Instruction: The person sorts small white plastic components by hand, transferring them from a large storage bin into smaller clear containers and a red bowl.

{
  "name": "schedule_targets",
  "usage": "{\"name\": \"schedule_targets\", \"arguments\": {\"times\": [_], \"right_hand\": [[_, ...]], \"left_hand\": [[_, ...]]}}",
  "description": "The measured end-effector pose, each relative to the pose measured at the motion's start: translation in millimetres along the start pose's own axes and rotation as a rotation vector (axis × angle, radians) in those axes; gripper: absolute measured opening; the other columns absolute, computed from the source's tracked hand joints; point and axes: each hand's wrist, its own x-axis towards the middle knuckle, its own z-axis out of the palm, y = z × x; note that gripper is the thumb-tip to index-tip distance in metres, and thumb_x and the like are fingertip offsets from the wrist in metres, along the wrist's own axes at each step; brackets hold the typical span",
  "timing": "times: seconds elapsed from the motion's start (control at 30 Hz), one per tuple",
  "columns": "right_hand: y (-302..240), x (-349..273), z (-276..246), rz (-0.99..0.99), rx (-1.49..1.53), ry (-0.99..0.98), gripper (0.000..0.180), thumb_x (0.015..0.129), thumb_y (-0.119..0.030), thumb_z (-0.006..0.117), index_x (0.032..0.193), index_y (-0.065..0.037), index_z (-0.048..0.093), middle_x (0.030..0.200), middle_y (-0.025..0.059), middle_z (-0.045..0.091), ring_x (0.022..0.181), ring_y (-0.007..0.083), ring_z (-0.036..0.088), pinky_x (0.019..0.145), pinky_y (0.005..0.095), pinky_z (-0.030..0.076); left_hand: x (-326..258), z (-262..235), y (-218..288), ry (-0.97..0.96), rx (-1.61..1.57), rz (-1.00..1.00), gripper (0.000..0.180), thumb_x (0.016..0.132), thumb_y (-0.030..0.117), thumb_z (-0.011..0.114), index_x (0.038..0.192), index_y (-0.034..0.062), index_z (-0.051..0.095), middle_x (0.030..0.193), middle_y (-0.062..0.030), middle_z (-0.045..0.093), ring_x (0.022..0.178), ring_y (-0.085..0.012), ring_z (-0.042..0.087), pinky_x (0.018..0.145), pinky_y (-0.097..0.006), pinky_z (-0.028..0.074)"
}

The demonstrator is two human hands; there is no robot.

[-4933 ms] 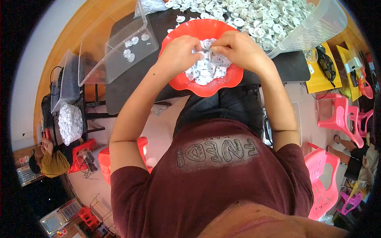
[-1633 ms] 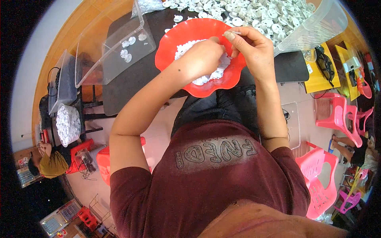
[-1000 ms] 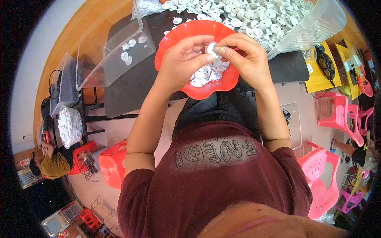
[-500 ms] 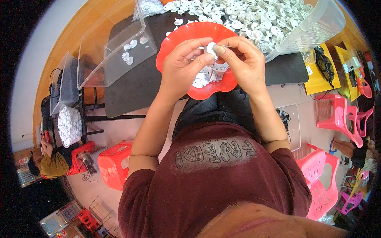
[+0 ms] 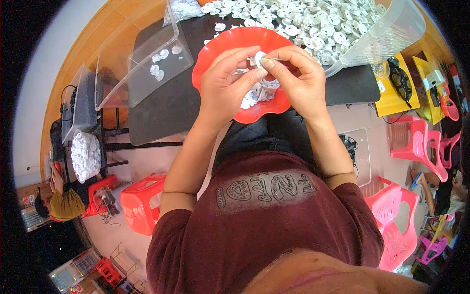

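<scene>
Disc (image 5: 260, 60) over scalloped plastic bowl (image 5: 245, 38)

Workshop, heaped white parts (image 5: 339, 36), clear bins (image 5: 391, 41), co-worker (image 5: 68, 203)

- A small white part (image 5: 260, 58) with a rounded face is pinched between the fingertips of the left hand (image 5: 227, 81) and the right hand (image 5: 302, 76), raised over the bowl; fingers hide some of its outline.
- A thin, pale, straight piece (image 5: 276, 59) sticks out sideways from the right thumb and fingers, just beside the white part; whether they touch is hard to tell.
- A red bowl (image 5: 207, 60), with a wavy rim, sits open side up beneath both hands.
- Loose white pieces (image 5: 263, 93) lie heaped in the bowl, partly hidden by the hands.
</scene>
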Motion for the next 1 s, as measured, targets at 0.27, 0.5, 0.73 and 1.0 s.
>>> {"name": "schedule_targets", "arguments": {"times": [0.27,0.5,0.73,1.0], "right_hand": [[-4.5,2.3,-1.5,-0.026,-0.003,-0.054,0.012,0.083,-0.007,0.072,0.093,0.0,0.071,0.082,0.0042,0.065,0.068,0.0086,0.062,0.061,0.0216,0.05],[4.9,5.5,-8.5,0.212,0.295,-0.1,0.013,0.086,-0.007,0.068,0.097,-0.001,0.071,0.086,0.0051,0.068,0.068,0.0092,0.062,0.061,0.0224,0.051],[4.0,2.5,-0.3,0.149,0.132,-0.099,0.012,0.086,-0.008,0.069,0.094,0.001,0.07,0.082,0.0034,0.065,0.068,0.0087,0.062,0.06,0.0219,0.05],[2.3,3.2,-0.3,0.116,0.072,-0.097,0.012,0.086,-0.007,0.068,0.096,0.001,0.07,0.081,0.0033,0.065,0.067,0.008,0.061,0.059,0.0218,0.049]], "left_hand": [[-0.1,-4.2,4.6,0.012,0.092,0.031,0.036,0.083,-0.002,0.068,0.119,-0.0024,0.061,0.113,-0.0086,0.06,0.101,-0.0161,0.061,0.086,-0.028,0.052],[-1.2,-6.1,10.8,0.019,-0.009,-0.106,0.035,0.084,-0.001,0.068,0.119,-0.002,0.061,0.113,-0.0085,0.061,0.1,-0.0162,0.062,0.085,-0.027,0.05],[-0.8,-5.5,10.0,0.019,0.049,-0.067,0.035,0.084,0.001,0.07,0.118,-0.0013,0.062,0.11,-0.0078,0.061,0.098,-0.0162,0.063,0.083,-0.027,0.051],[-0.8,-7.5,10.6,0.023,0.139,-0.005,0.035,0.083,0.002,0.07,0.117,-0.0006,0.063,0.108,-0.0067,0.062,0.097,-0.0155,0.062,0.084,-0.027,0.051]]}}
